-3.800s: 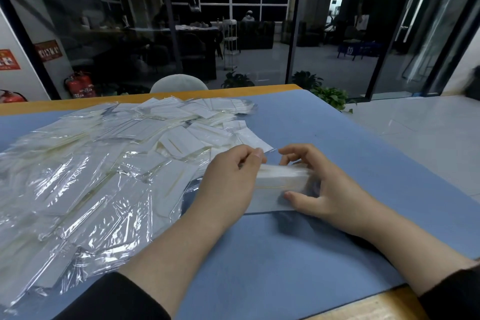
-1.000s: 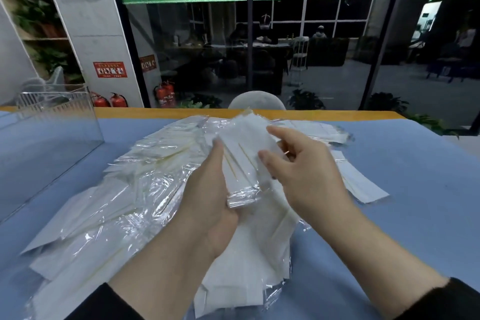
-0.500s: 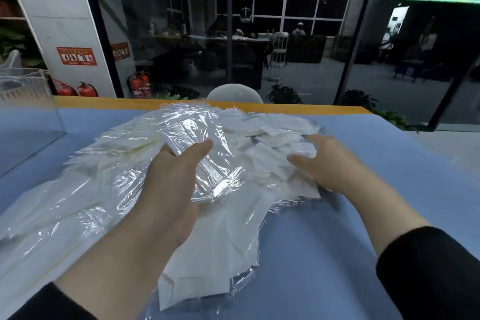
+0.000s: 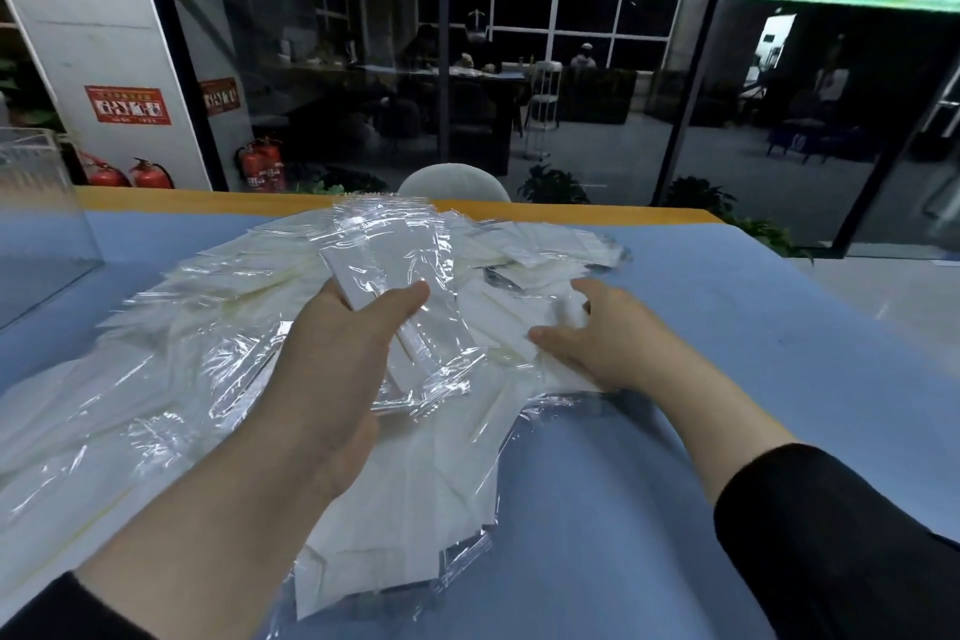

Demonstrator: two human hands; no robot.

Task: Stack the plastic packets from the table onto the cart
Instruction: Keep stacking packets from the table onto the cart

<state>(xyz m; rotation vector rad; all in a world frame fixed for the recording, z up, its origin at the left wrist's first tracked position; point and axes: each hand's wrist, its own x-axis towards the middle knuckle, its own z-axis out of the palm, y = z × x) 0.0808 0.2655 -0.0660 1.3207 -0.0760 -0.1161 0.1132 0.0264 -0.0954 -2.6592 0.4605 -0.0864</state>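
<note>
Left grip (image 4: 343,343) holds a small stack of packets (image 4: 395,307) above the pile (image 4: 171,379) on the blue worktop (image 4: 779,379), thumb curled on top, as half a second ago. Right grip (image 4: 597,338), fingers loosely spread, now presses farther into the pile's right edge.

Black long sleeves (image 4: 841,541), bare hands.

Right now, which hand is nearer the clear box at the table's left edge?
Left. The left hand holds packets mid-table, nearer the box; the right hand rests on the pile farther right.
</note>
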